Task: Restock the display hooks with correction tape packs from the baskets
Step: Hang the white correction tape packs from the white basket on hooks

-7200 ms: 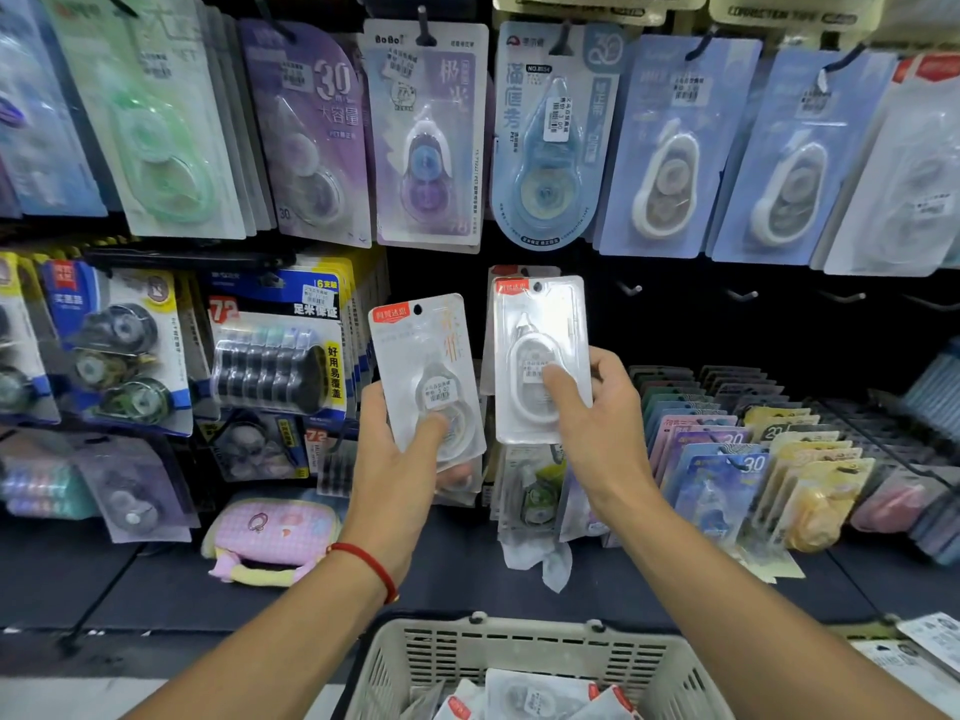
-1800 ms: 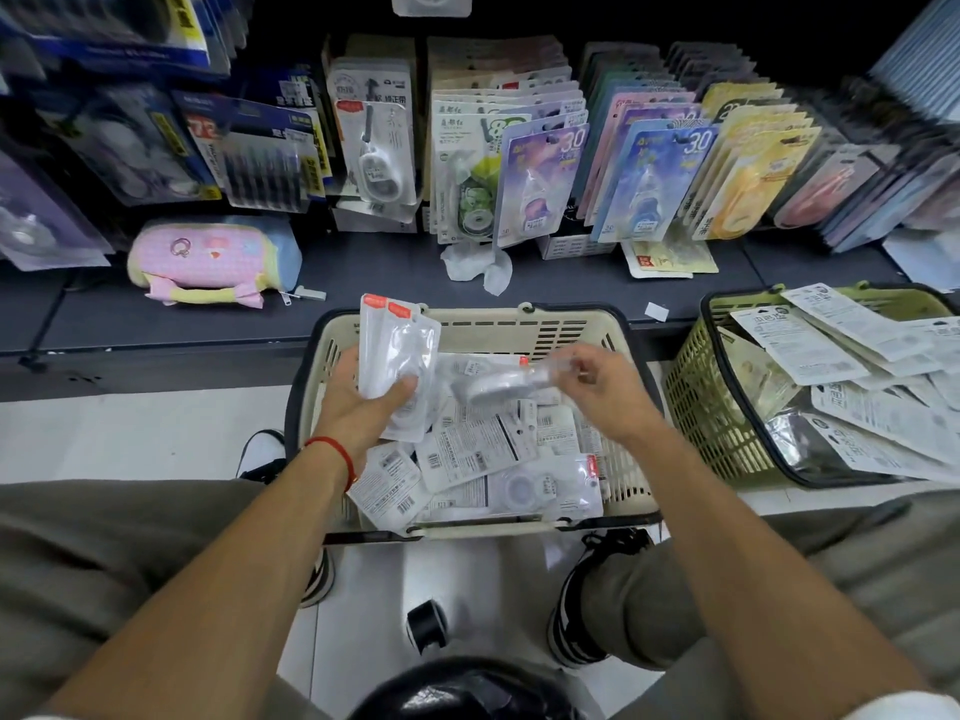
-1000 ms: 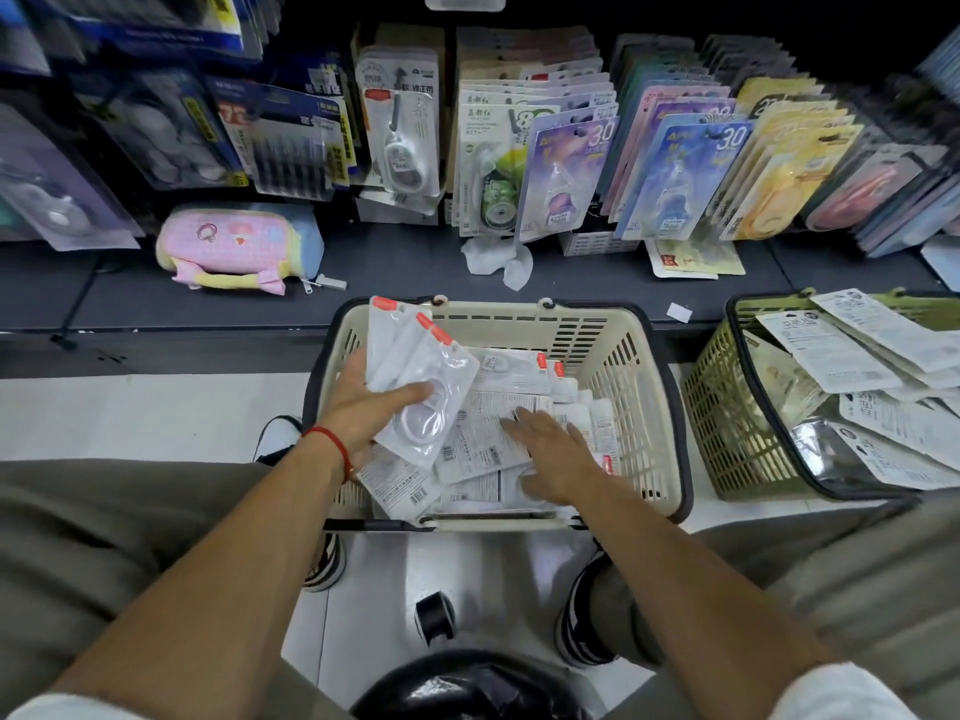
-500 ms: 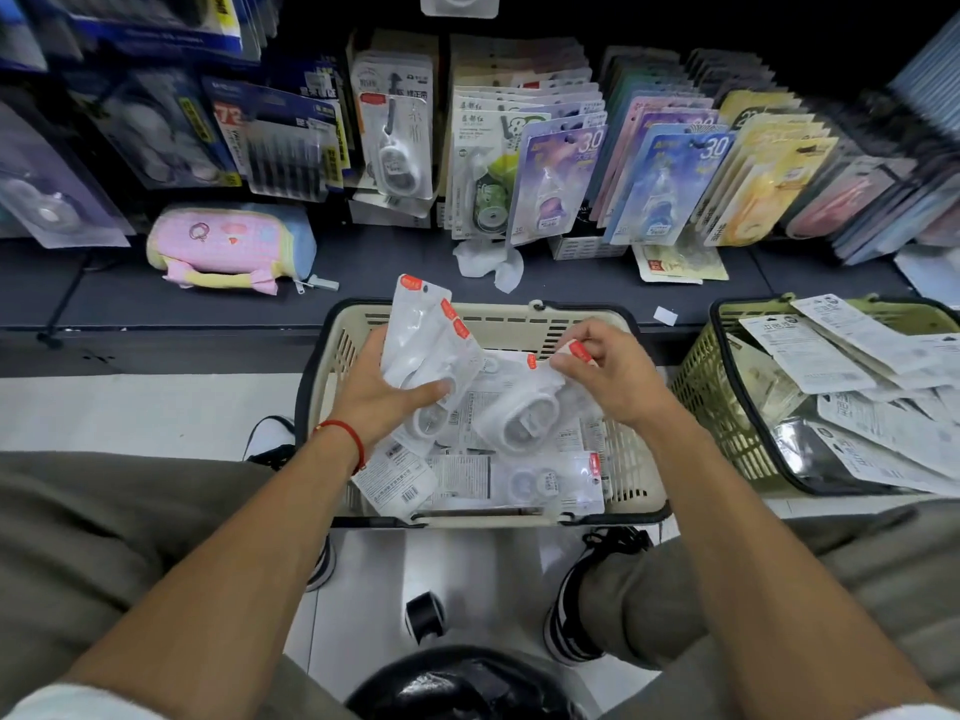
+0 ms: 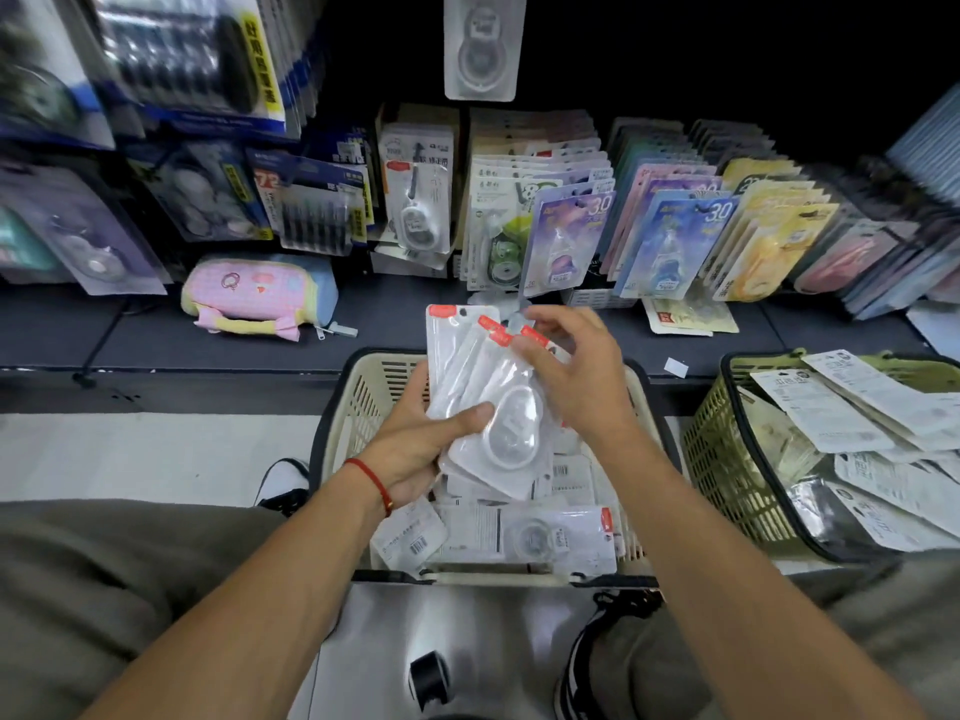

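I see the beige basket (image 5: 358,407) holding loose clear correction tape packs, the green basket (image 5: 727,459) beside it holding packs back-side up. My left hand (image 5: 415,449) grips a fanned stack of packs (image 5: 483,387) above the beige basket, long axes upright, red tabs toward the shelf. My right hand (image 5: 576,376) pinches the stack's top edge.
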Demonstrator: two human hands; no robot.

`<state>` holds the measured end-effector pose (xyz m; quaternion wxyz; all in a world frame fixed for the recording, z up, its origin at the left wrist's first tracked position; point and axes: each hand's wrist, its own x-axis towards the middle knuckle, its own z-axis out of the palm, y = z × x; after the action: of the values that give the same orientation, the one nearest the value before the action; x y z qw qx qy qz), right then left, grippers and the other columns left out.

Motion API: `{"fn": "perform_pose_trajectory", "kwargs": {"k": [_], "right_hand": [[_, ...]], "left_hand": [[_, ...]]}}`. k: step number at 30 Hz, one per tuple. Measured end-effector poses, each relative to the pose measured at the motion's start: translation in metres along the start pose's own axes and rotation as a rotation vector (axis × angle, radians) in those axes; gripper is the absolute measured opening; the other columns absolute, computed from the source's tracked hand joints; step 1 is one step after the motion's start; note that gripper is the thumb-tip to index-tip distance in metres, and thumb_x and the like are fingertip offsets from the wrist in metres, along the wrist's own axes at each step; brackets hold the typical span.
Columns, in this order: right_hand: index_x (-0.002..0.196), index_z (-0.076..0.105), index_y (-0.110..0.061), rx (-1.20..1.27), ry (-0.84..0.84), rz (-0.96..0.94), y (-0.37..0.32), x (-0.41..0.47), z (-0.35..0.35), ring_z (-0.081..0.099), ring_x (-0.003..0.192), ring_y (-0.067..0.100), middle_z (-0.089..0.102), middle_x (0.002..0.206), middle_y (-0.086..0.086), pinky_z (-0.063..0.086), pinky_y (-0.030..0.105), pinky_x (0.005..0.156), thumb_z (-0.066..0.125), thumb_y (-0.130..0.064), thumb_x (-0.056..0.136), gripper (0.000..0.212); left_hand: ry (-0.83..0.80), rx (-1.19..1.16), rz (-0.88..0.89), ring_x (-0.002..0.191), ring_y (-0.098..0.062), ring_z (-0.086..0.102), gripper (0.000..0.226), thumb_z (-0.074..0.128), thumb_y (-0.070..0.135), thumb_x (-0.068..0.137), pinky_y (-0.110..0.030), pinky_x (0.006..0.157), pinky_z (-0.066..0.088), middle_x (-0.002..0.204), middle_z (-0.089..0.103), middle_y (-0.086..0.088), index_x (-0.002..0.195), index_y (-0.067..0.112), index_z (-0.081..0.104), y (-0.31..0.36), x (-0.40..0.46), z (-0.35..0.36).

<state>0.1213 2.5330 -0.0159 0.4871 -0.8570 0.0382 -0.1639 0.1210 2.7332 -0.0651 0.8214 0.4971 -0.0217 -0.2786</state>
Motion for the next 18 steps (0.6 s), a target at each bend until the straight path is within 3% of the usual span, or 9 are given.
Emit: {"fn": "perform_pose_trajectory", "kwargs": {"k": [1, 3, 5, 8, 10, 13, 15, 18], "right_hand": [[0.125, 0.072, -0.023, -0.021, 0.032, -0.037, -0.011, 0.011, -0.004, 0.060, 0.114, 0.016, 0.061, 0.117, 0.000, 0.047, 0.030, 0.105, 0.079, -0.029, 0.093, 0.033], [0.131, 0.065, -0.023, -0.024, 0.119, -0.051, -0.032, 0.030, -0.014, 0.058, 0.117, 0.016, 0.059, 0.126, -0.001, 0.047, 0.035, 0.106, 0.070, -0.038, 0.099, 0.035], [0.135, 0.057, -0.023, 0.066, 0.174, 0.053, -0.054, 0.048, -0.023, 0.059, 0.109, 0.004, 0.057, 0.130, -0.003, 0.050, 0.033, 0.100, 0.062, -0.047, 0.101, 0.042], [0.134, 0.053, -0.025, 0.229, 0.103, 0.177, -0.079, 0.065, -0.032, 0.061, 0.102, -0.004, 0.062, 0.121, -0.012, 0.051, 0.025, 0.084, 0.069, -0.057, 0.092, 0.055], [0.129, 0.055, -0.027, 0.327, 0.024, 0.171, -0.092, 0.073, -0.031, 0.069, 0.095, 0.000, 0.067, 0.115, -0.012, 0.053, 0.021, 0.074, 0.075, -0.054, 0.089, 0.052], [0.121, 0.063, -0.028, 0.478, -0.017, 0.131, -0.108, 0.090, -0.029, 0.077, 0.082, 0.005, 0.078, 0.101, -0.008, 0.061, 0.028, 0.059, 0.080, -0.041, 0.091, 0.037], [0.123, 0.066, -0.027, 0.496, -0.008, 0.068, -0.119, 0.107, -0.030, 0.077, 0.092, 0.006, 0.079, 0.105, -0.010, 0.063, 0.029, 0.073, 0.082, -0.037, 0.090, 0.038], [0.123, 0.065, -0.028, 0.480, -0.014, 0.003, -0.130, 0.130, -0.032, 0.077, 0.098, 0.012, 0.079, 0.111, -0.005, 0.063, 0.041, 0.086, 0.085, -0.038, 0.085, 0.044]], "left_hand": [[0.028, -0.041, 0.037, 0.122, -0.028, 0.069, 0.072, 0.085, 0.003, 0.078, -0.041, 0.087, 0.061, 0.136, 0.070, -0.010, 0.139, 0.028, 0.056, 0.010, 0.003, 0.007], [0.113, -0.097, 0.112, 0.120, -0.025, 0.070, 0.071, 0.081, 0.006, 0.078, -0.041, 0.086, 0.062, 0.137, 0.069, -0.008, 0.140, 0.026, 0.054, 0.035, 0.013, 0.022], [0.164, -0.134, 0.204, 0.122, -0.026, 0.069, 0.077, 0.081, 0.011, 0.075, -0.049, 0.093, 0.060, 0.138, 0.069, -0.006, 0.144, 0.026, 0.049, 0.065, 0.025, 0.038], [0.161, -0.135, 0.348, 0.123, -0.028, 0.069, 0.079, 0.081, 0.010, 0.077, -0.054, 0.095, 0.059, 0.136, 0.070, -0.005, 0.146, 0.028, 0.045, 0.112, 0.044, 0.060], [0.141, -0.075, 0.424, 0.123, -0.027, 0.068, 0.075, 0.080, 0.006, 0.082, -0.053, 0.096, 0.059, 0.137, 0.069, -0.004, 0.143, 0.031, 0.045, 0.141, 0.056, 0.070], [0.126, 0.006, 0.465, 0.120, -0.026, 0.070, 0.075, 0.084, 0.011, 0.077, -0.052, 0.091, 0.062, 0.133, 0.071, 0.000, 0.139, 0.033, 0.046, 0.177, 0.066, 0.074], [0.112, 0.066, 0.466, 0.115, -0.025, 0.073, 0.077, 0.086, 0.019, 0.076, -0.057, 0.083, 0.063, 0.129, 0.073, 0.004, 0.140, 0.033, 0.044, 0.196, 0.068, 0.069], [0.110, 0.056, 0.510, 0.119, -0.026, 0.071, 0.078, 0.087, 0.021, 0.078, -0.050, 0.082, 0.064, 0.132, 0.072, 0.001, 0.143, 0.030, 0.044, 0.210, 0.068, 0.057]]}}
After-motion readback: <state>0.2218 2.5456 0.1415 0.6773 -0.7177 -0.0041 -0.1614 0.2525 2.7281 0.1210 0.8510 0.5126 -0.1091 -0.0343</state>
